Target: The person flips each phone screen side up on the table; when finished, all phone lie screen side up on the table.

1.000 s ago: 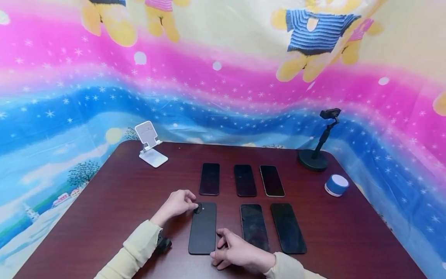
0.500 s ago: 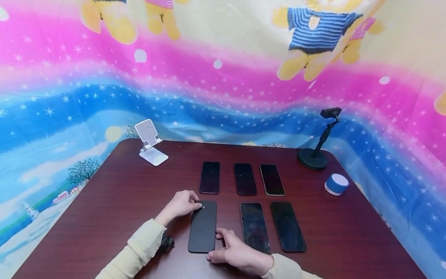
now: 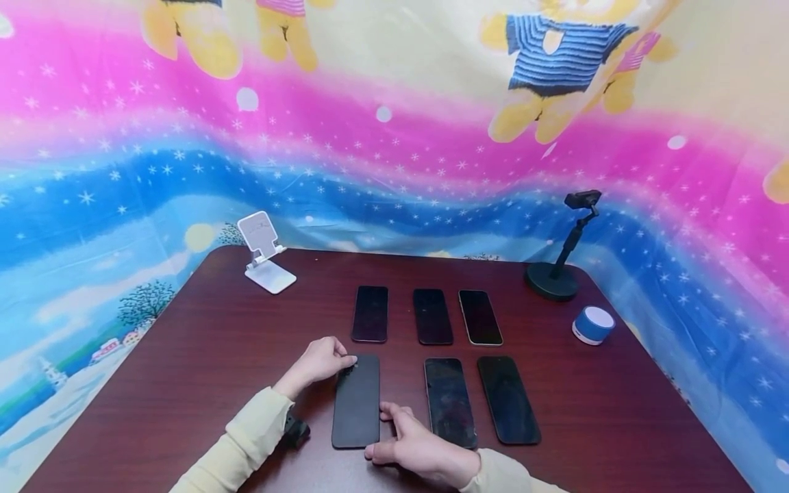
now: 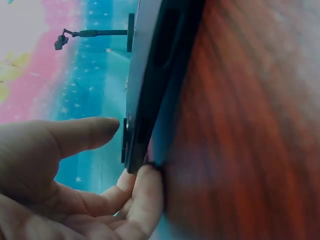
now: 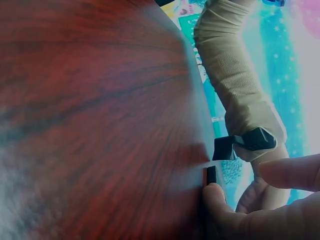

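A dark smartphone (image 3: 357, 407) lies back up at the near middle of the table. My left hand (image 3: 317, 361) pinches its far left corner, the thumb over the camera bump. In the left wrist view the fingers (image 4: 146, 195) curl under the end of the phone (image 4: 150, 75), and a narrow gap shows between it and the tabletop. My right hand (image 3: 419, 441) is low by the phone's right edge, fingers loosely bent, thumb near the bottom right corner. From the right wrist, a fingertip (image 5: 215, 197) shows right at the dark edge of the phone (image 5: 211, 175).
Two dark phones, one (image 3: 450, 404) and another (image 3: 508, 400), lie to the right. Behind are three more, at left (image 3: 370, 315), middle (image 3: 433, 317) and right (image 3: 481, 318). A white stand (image 3: 268, 257), a black stand (image 3: 557, 277) and a blue-white cylinder (image 3: 594, 325) stand farther back.
My left thumb has come slightly right over the phone's camera corner, covering more of the camera. My right thumb has shifted slightly left along the phone's near end.
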The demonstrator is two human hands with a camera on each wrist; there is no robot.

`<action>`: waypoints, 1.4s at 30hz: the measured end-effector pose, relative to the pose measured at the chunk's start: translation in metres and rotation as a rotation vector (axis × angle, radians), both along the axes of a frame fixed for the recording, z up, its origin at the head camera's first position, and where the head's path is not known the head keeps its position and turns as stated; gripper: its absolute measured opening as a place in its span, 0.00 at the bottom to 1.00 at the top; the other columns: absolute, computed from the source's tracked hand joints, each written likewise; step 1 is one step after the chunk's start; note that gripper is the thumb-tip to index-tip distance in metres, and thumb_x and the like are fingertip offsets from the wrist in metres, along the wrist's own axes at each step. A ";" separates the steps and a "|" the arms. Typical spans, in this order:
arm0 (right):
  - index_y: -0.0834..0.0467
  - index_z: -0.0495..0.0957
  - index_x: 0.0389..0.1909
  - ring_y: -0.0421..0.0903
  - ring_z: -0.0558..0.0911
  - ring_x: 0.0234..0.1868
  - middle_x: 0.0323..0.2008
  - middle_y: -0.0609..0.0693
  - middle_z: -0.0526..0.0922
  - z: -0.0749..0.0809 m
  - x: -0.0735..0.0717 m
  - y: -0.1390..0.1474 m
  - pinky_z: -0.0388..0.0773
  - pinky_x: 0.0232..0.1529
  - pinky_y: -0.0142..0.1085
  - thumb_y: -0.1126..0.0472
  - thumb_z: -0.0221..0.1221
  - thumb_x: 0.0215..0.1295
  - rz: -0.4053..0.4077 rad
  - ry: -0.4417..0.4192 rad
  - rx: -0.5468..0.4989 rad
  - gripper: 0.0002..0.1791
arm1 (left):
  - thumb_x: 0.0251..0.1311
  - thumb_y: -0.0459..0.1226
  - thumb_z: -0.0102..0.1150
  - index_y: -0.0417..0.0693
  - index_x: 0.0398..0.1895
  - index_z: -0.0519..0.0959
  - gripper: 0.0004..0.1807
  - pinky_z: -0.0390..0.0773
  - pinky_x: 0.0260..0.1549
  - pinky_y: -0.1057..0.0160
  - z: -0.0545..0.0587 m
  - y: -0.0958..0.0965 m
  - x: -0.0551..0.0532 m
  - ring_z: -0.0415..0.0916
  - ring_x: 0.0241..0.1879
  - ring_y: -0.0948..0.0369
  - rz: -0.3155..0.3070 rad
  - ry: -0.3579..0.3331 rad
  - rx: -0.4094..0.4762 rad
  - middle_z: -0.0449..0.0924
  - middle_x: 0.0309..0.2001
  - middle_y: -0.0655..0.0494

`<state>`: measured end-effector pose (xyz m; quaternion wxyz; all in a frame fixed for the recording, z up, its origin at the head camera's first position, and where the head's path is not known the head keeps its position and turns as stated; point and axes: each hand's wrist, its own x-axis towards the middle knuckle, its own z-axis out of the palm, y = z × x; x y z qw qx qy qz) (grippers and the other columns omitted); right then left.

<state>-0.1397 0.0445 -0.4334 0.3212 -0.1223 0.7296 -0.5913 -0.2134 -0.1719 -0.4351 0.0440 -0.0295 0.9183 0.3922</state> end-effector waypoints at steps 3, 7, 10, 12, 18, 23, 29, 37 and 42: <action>0.73 0.51 0.67 0.49 0.82 0.42 0.56 0.66 0.58 0.000 0.000 -0.001 0.82 0.43 0.39 0.73 0.61 0.55 -0.017 -0.088 -0.072 0.40 | 0.55 0.36 0.66 0.37 0.31 0.73 0.12 0.75 0.24 0.64 -0.001 -0.002 0.001 0.73 0.20 0.62 0.003 -0.012 0.070 0.77 0.22 0.52; 0.74 0.50 0.66 0.48 0.85 0.36 0.55 0.67 0.56 0.001 -0.001 -0.003 0.84 0.38 0.39 0.72 0.59 0.57 -0.021 -0.143 -0.098 0.39 | 0.53 0.34 0.67 0.36 0.32 0.73 0.12 0.79 0.22 0.63 -0.004 -0.004 0.001 0.74 0.18 0.62 0.027 -0.034 0.165 0.78 0.23 0.52; 0.72 0.51 0.66 0.48 0.86 0.36 0.55 0.66 0.58 0.003 -0.003 -0.003 0.84 0.36 0.39 0.68 0.59 0.59 -0.010 -0.142 -0.068 0.37 | 0.52 0.34 0.67 0.39 0.31 0.76 0.10 0.78 0.20 0.64 -0.004 -0.004 -0.001 0.72 0.18 0.63 0.040 -0.020 0.193 0.77 0.22 0.53; 0.72 0.51 0.66 0.49 0.86 0.36 0.56 0.65 0.59 0.005 -0.005 -0.003 0.84 0.34 0.38 0.64 0.59 0.62 -0.005 -0.140 -0.040 0.37 | 0.52 0.34 0.67 0.41 0.32 0.78 0.08 0.78 0.20 0.65 -0.003 -0.004 -0.002 0.71 0.19 0.63 0.033 0.009 0.201 0.77 0.23 0.54; 0.71 0.53 0.65 0.52 0.86 0.35 0.57 0.64 0.63 0.008 -0.009 -0.004 0.81 0.28 0.35 0.51 0.57 0.66 -0.009 -0.165 0.017 0.38 | 0.53 0.36 0.67 0.45 0.36 0.85 0.07 0.77 0.19 0.65 -0.001 0.002 -0.001 0.72 0.18 0.63 0.026 0.079 0.221 0.84 0.29 0.53; 0.70 0.54 0.64 0.53 0.86 0.33 0.56 0.62 0.67 0.010 -0.013 -0.007 0.82 0.25 0.37 0.50 0.60 0.63 -0.002 -0.157 0.061 0.39 | 0.53 0.36 0.64 0.48 0.36 0.86 0.07 0.76 0.17 0.65 0.001 0.008 -0.001 0.70 0.12 0.63 0.062 0.114 0.195 0.80 0.20 0.58; 0.67 0.56 0.61 0.54 0.86 0.31 0.54 0.58 0.65 0.010 -0.013 -0.009 0.82 0.24 0.38 0.50 0.62 0.61 0.017 -0.101 0.108 0.38 | 0.52 0.34 0.62 0.46 0.36 0.85 0.09 0.75 0.15 0.65 0.009 0.018 0.004 0.71 0.08 0.60 0.053 0.189 0.165 0.71 0.13 0.57; 0.65 0.61 0.53 0.55 0.86 0.27 0.46 0.57 0.71 0.007 -0.015 -0.013 0.81 0.20 0.39 0.54 0.67 0.56 0.050 -0.014 0.125 0.32 | 0.55 0.33 0.62 0.39 0.39 0.82 0.09 0.78 0.12 0.61 0.022 0.030 0.012 0.73 0.07 0.63 0.034 0.232 0.209 0.71 0.16 0.53; 0.64 0.63 0.45 0.56 0.86 0.26 0.37 0.54 0.78 0.008 -0.017 -0.014 0.79 0.16 0.35 0.59 0.66 0.56 0.078 -0.019 0.089 0.25 | 0.58 0.40 0.64 0.44 0.39 0.83 0.10 0.77 0.18 0.65 0.021 0.028 0.012 0.75 0.11 0.61 -0.024 0.229 0.201 0.73 0.16 0.55</action>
